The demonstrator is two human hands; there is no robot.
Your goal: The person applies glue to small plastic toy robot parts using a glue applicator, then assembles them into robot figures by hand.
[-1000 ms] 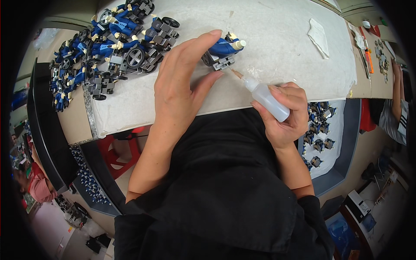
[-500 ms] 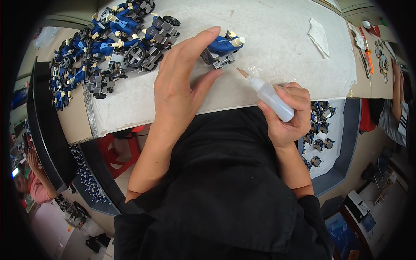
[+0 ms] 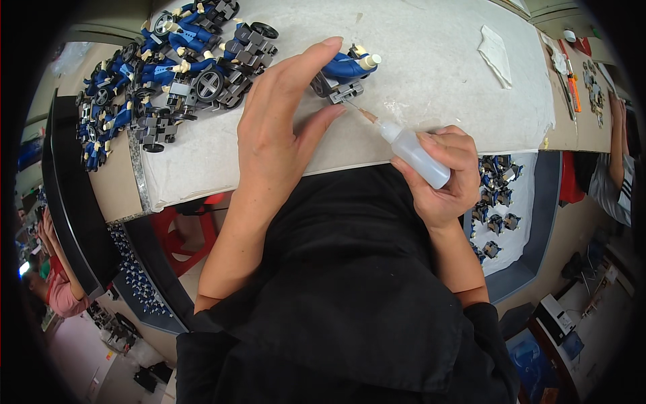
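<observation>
A toy figure [image 3: 350, 67] in blue with a cream head, joined to a grey block-like wheeled base, is at the table's middle. My left hand [image 3: 272, 124] is curved round its left side, index finger behind and thumb in front; the hand hides part of the wheeled base. In my right hand [image 3: 451, 175] is a translucent squeeze bottle [image 3: 417, 158], its thin needle tip tilted up and left. That tip is at the front edge of the grey base, close to my left thumb; whether it touches the base I cannot tell.
Many similar figures with wheels [image 3: 182, 67] are heaped at the back left. A crumpled white cloth [image 3: 495, 57] lies at the back right, near an orange-handled tool [image 3: 573, 91]. A grey tray [image 3: 528, 262] of assembled pieces stands below the table at right; small parts fill a bin [image 3: 151, 296] at left.
My right hand has shifted slightly left with the squeeze bottle, its tip moving along the grey base toward my left thumb. The left hand and the figure keep nearly the same place.
</observation>
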